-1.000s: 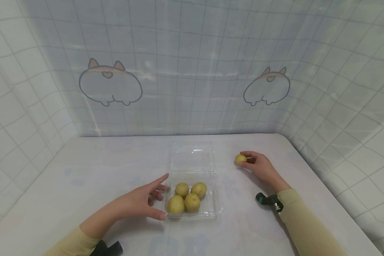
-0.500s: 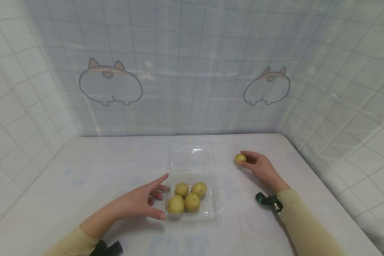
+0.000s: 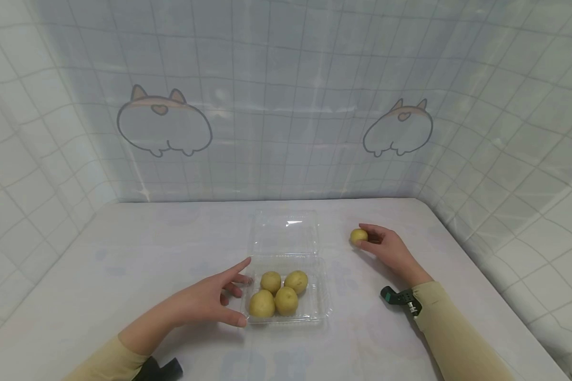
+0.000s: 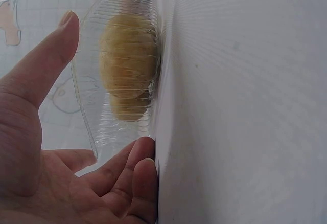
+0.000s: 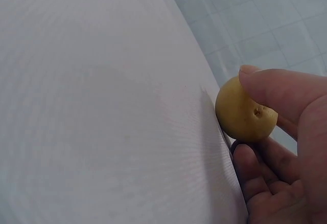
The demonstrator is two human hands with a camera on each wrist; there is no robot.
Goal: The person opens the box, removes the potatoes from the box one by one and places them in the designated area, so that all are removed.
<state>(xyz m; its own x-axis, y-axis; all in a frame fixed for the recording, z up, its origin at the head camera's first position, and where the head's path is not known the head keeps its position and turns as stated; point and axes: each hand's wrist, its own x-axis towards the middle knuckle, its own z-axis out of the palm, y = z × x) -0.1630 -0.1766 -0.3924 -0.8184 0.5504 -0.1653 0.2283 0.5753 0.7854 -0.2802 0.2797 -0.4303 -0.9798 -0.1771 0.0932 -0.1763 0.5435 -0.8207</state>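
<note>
Pinching a small yellow fruit (image 3: 358,236), the right hand (image 3: 386,250) shows no legible label.

Probably a staged booth: cartoon-print tiled backdrop (image 3: 286,100).

No readable words, numbers or brand marks show anywhere; the faint bluish shapes on the white table cover (image 3: 267,365), lower centre of the head view, may be print, but stay illegible.

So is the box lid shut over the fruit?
No, the clear lid lies folded back on the table behind the box, with four fruits uncovered.
</note>
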